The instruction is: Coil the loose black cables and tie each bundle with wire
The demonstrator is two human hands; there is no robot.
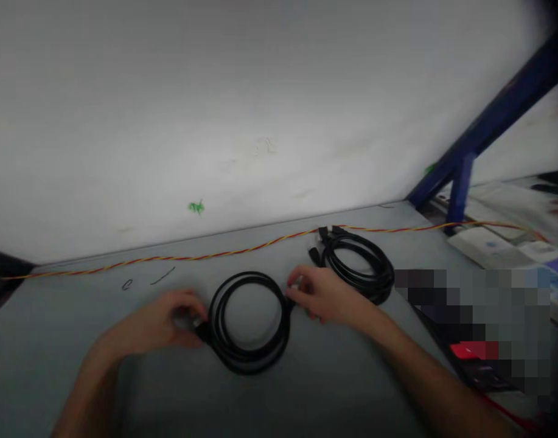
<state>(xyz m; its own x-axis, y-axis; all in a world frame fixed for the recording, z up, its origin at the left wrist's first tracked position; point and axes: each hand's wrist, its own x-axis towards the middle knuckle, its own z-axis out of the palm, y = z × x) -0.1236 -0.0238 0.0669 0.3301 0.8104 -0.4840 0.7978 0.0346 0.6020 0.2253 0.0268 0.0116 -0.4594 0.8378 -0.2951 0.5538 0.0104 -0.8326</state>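
Observation:
A black cable (247,364) lies coiled in a loose ring on the grey table, between my two hands. At the ring's left side my left hand (167,322) has its fingers closed round one dark connector end. My right hand (322,295) pinches the other end of the same cable at the ring's right side. Just behind my right hand rests a second bundle of black cable (363,261), with several connectors at its upper left; neither hand holds it.
A twisted red and yellow wire (205,257) runs across the back of the table (169,389), before a white wall (260,109). A blue metal brace (488,121) slants at the right. Papers and white packets (484,246) lie beyond it. Part of the right side is pixelated.

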